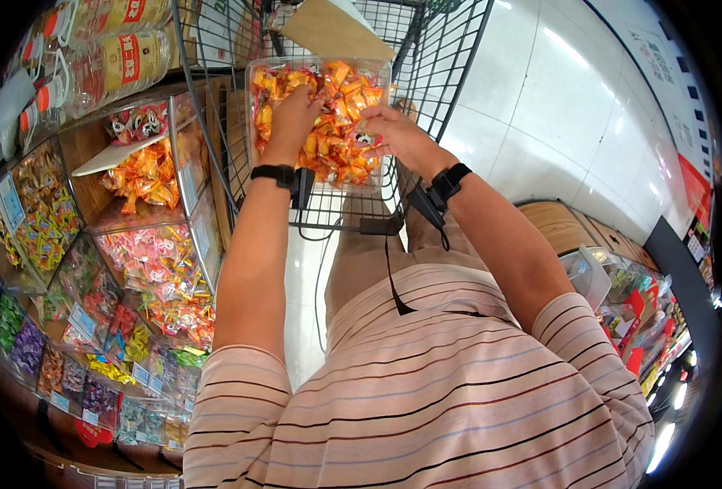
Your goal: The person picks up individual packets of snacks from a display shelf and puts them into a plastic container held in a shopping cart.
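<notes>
A clear plastic bin [251, 110] full of orange-wrapped candies [330, 147] rests at the near end of a black wire shopping cart [459, 79]. My left hand [294, 116] reaches into the candies on the bin's left side; its fingertips are partly buried, so their hold is hidden. At the right side, my right hand [391, 131] is over the candies with its fingers spread, near a wrapper with a black and white print [366, 139]. Whether it touches a small piece is unclear. Both wrists wear black straps with small devices.
Left of the cart stands a wooden candy display [92, 208] with clear compartments of wrapped sweets. Large liquid bottles [119, 64] stand above it. Brown cardboard [336, 33] lies in the cart beyond the bin. Another stand with packaged goods [636, 305] is at the right, beside the tiled floor [538, 91].
</notes>
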`<state>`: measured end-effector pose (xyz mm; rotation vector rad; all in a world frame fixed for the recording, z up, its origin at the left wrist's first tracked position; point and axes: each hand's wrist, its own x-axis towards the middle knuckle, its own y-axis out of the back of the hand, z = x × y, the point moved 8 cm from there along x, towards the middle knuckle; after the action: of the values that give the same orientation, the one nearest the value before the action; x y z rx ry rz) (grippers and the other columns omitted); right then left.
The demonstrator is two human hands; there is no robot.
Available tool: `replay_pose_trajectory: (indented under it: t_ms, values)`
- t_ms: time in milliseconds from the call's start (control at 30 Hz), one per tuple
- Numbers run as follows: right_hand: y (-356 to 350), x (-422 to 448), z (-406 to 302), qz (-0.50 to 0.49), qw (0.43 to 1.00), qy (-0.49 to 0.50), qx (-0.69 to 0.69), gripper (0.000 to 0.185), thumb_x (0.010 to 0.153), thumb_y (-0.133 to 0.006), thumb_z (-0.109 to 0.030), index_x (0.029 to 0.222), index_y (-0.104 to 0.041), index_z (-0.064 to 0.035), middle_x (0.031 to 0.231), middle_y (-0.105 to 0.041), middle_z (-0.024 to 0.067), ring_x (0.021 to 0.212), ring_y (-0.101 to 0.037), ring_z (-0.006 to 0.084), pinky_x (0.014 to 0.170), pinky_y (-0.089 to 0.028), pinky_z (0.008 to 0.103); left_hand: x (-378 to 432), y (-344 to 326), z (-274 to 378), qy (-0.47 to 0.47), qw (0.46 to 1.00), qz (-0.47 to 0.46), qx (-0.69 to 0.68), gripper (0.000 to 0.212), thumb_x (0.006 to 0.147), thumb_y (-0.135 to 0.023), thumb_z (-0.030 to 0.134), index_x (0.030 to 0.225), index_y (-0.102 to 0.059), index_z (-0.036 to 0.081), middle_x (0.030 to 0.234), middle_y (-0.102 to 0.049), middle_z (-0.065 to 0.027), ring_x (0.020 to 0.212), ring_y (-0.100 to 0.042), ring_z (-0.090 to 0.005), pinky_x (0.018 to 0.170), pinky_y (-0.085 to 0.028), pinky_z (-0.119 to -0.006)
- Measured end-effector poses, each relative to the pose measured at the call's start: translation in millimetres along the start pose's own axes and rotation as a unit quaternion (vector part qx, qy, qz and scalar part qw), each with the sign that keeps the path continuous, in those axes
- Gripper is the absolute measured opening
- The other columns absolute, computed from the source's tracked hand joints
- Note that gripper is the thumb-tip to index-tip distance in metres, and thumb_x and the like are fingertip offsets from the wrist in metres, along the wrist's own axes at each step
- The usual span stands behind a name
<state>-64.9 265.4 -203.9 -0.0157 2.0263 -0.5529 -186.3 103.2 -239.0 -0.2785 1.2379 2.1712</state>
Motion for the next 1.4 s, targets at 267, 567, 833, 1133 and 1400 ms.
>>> replay_pose_trajectory:
  t_ms: [267, 567, 833, 1133, 1400]
  values:
    - [2.7, 2.5, 1.4, 0.007, 1.0, 0.006, 0.007, 0.04, 0.093, -0.063, -0.018, 0.127, -0.048, -0.0044, 0.123, -0.054, 0.0103, 0.105, -0.065, 0.022, 0.083, -0.059, 0.0363, 22.2, -36.1, -3.2, 0.05, 0.988, -0.087, 0.115, 0.039, 0.091, -0.059, 0.03, 0.125, -0.059, 0.011, 0.106, -0.069, -0.0166, 0.101, -0.065, -0.0354, 0.083, -0.052, -0.046]
    - [2.6, -2.5, -0.2, -0.013, 0.999, 0.045, -0.022, 0.041, 0.097, -0.057, -0.022, 0.134, -0.048, -0.0068, 0.125, -0.054, 0.0078, 0.112, -0.06, 0.0193, 0.088, -0.056, 0.0356, -42.6, 6.9, -19.7, 0.182, 0.919, -0.019, -0.349, 0.02, 0.091, -0.065, 0.025, 0.086, -0.064, 0.006, 0.079, -0.064, -0.0039, 0.074, -0.06, -0.0147, 0.066, -0.045, -0.03]
    - [-25.9, -26.2, -27.8, -0.051, 0.992, 0.108, -0.029, 0.043, 0.097, -0.056, -0.037, 0.13, -0.055, -0.0102, 0.131, -0.053, 0.0044, 0.122, -0.05, 0.017, 0.095, -0.048, 0.0395, -112.3, 36.7, 17.5, 0.211, 0.738, -0.064, -0.638, 0.017, 0.093, -0.065, 0.028, 0.096, -0.067, 0.011, 0.084, -0.067, 0.0012, 0.071, -0.063, -0.0092, 0.054, -0.05, -0.027]
    - [-119.9, -73.4, -63.0, -0.121, 0.949, 0.144, -0.255, 0.046, 0.094, -0.063, -0.04, 0.124, -0.058, -0.006, 0.116, -0.06, 0.0043, 0.101, -0.06, 0.0123, 0.071, -0.051, 0.0248, -152.6, 80.1, 53.5, 0.139, 0.74, -0.082, -0.653, 0.023, 0.096, -0.063, 0.031, 0.098, -0.066, 0.009, 0.078, -0.067, -0.0008, 0.061, -0.06, -0.01, 0.045, -0.042, -0.023]
    - [-134.3, -83.9, -79.2, -0.082, 0.966, 0.191, -0.151, 0.035, 0.094, -0.06, -0.019, 0.125, -0.054, -0.0043, 0.119, -0.058, 0.0058, 0.107, -0.059, 0.0139, 0.077, -0.059, 0.0296, -179.4, 128.0, 36.0, 0.068, 0.7, 0.074, -0.707, 0.029, 0.099, -0.053, 0.023, 0.121, -0.056, 0.004, 0.108, -0.064, -0.0067, 0.09, -0.065, -0.0148, 0.065, -0.054, -0.031]
